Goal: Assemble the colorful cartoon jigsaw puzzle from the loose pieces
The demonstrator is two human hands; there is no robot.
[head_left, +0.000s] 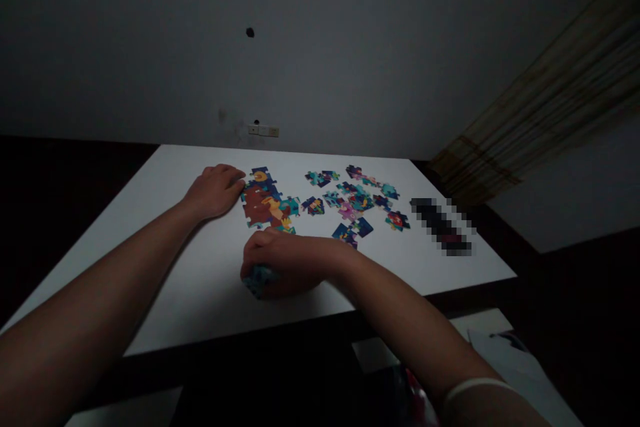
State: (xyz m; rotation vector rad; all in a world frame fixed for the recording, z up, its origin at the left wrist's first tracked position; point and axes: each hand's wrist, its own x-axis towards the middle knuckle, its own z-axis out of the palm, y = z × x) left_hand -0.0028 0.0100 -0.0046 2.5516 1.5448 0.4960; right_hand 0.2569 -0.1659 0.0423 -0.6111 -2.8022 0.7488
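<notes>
My left hand (220,191) rests flat on the white table, its fingertips at the left edge of a partly joined jigsaw puzzle (257,207). That section shows brown, orange and dark blue printing. Close to the near side of the table, my right hand (285,260) is closed around a blue-teal puzzle piece (259,279), which sticks out below the fingers. The right hand is just in front of the joined section and covers part of its lower edge. To the right of that section lies a single loose puzzle piece (313,206).
Several loose puzzle pieces (360,200) are scattered over the right half of the white table (185,280). A blurred-out dark object (443,227) lies near the right edge. Behind stands a grey wall with sockets (263,130); a curtain (500,140) hangs at right.
</notes>
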